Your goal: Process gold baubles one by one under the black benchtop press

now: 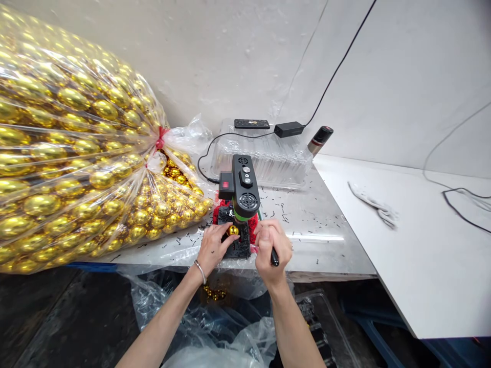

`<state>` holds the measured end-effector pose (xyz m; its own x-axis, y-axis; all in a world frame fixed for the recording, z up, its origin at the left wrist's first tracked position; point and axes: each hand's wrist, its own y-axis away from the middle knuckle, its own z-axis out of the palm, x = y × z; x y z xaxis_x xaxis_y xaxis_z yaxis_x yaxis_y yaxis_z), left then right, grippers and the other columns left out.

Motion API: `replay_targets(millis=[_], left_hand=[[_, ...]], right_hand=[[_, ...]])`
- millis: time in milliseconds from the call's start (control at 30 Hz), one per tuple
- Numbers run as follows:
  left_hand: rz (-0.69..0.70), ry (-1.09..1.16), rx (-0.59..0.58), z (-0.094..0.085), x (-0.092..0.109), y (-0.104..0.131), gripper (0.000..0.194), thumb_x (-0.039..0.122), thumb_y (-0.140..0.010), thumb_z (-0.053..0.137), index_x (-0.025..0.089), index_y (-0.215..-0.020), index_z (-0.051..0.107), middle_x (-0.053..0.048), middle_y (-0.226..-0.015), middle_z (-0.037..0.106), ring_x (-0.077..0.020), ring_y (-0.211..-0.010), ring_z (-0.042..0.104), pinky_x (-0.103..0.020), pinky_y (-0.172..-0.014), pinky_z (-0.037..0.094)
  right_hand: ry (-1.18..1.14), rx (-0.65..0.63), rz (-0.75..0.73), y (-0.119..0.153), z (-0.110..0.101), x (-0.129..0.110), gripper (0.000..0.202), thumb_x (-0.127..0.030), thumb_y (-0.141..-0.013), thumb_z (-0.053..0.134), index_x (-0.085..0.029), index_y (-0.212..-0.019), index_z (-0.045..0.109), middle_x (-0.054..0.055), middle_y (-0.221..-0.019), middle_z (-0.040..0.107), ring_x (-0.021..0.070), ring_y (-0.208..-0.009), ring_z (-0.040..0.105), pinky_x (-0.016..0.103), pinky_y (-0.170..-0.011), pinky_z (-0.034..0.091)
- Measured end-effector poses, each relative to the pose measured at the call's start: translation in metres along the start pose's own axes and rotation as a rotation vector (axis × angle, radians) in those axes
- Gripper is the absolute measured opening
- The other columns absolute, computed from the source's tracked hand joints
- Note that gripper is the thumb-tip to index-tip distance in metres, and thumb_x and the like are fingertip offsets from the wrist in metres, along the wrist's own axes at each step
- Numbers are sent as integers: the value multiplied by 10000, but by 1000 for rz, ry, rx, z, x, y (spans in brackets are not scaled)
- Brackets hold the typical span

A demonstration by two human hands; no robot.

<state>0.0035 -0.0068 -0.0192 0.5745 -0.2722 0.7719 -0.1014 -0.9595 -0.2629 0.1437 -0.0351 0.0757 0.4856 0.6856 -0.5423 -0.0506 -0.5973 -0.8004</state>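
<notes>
A black bench machine [245, 186] with a round vent and silver knobs stands at the table's front edge. Under its head, my left hand [211, 248] pinches a shiny gold ball [232, 231] between thumb and fingers. My right hand [273, 248] is wrapped round a lever handle [274, 257] whose black end sticks out below the fist. Black shavings cover the machine's base [241, 249], and red material [253, 227] shows beside it. The exact contact between ball and machine is hidden under the head.
Big clear bags of gold balls [72, 148] fill the left side. Behind the machine are a clear plastic tray [264, 163], a power adapter [289, 129] and a dark cylinder [320, 140]. A glove [378, 204] lies on the white table at right. An open plastic bag [226, 332] hangs below.
</notes>
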Motion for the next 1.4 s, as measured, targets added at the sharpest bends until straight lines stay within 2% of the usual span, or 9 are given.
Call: replay_targets(millis=[333,533,633,767,967,1067,1200,1300,1400], left_hand=[[105,-72,44,11,-7,2,331,394,-853,601,193,-1109,664,-109,-1061,684,-271,-1005,566,-412,-912,406],[104,-99,26,14,-11,1,313,392,-881,561,201,-1110,655,-105,-1054,675,-265,-1006,548,-406,-898,404],[110,-115,29,14,-11,2,316,402,-882,558,193,-1098,655,-109,-1044,674,-268,-1008,547,-401,-888,403],[99,-127,23,14,-10,2,314,401,-869,579,204,-1102,651,-101,-1045,671,-267,-1005,550,-394,-881,403],[107,-104,27,15,-11,2,312,383,-860,596,194,-1102,650,-107,-1051,672,-268,-1001,552,-394,-883,404],[109,-89,24,14,-12,2,314,386,-859,596,197,-1104,652,-105,-1060,672,-266,-1003,551,-398,-893,403],[98,-70,31,14,-12,1,309,387,-864,586,200,-1098,661,-104,-1059,677,-260,-996,556,-404,-895,410],[97,-48,48,14,-10,-1,298,387,-851,605,203,-1075,672,-101,-1051,683,-259,-991,564,-415,-904,413],[94,-4,81,11,-7,2,307,391,-841,618,208,-1082,667,-98,-1048,684,-261,-990,569,-424,-914,418]], right_hand=[[20,-27,-4,4,-1,1,262,-65,-864,385,-210,-650,426,-2,-627,498,141,-691,541,286,-608,416],[17,-8,-71,29,7,21,224,-134,-886,370,-203,-699,473,19,-694,531,137,-652,526,292,-580,435],[42,43,-141,43,15,35,247,-184,-912,339,-209,-712,482,10,-696,533,138,-631,525,332,-634,459],[40,111,-127,53,23,44,259,-217,-928,312,-219,-726,474,-6,-703,530,137,-626,536,377,-717,478],[23,119,-105,63,28,51,265,-212,-930,295,-215,-716,452,-9,-729,522,134,-665,569,415,-823,476],[48,52,-140,66,27,54,238,-189,-914,318,-213,-723,458,2,-736,530,141,-687,576,389,-778,485],[42,31,-134,55,22,43,248,-169,-900,322,-209,-695,455,8,-710,523,141,-656,540,351,-681,477],[-13,58,-54,31,14,22,265,-138,-891,345,-204,-655,446,10,-672,503,135,-637,506,293,-581,426],[-32,54,75,3,6,0,294,-126,-900,366,-205,-622,417,2,-644,483,135,-667,515,292,-612,416]])
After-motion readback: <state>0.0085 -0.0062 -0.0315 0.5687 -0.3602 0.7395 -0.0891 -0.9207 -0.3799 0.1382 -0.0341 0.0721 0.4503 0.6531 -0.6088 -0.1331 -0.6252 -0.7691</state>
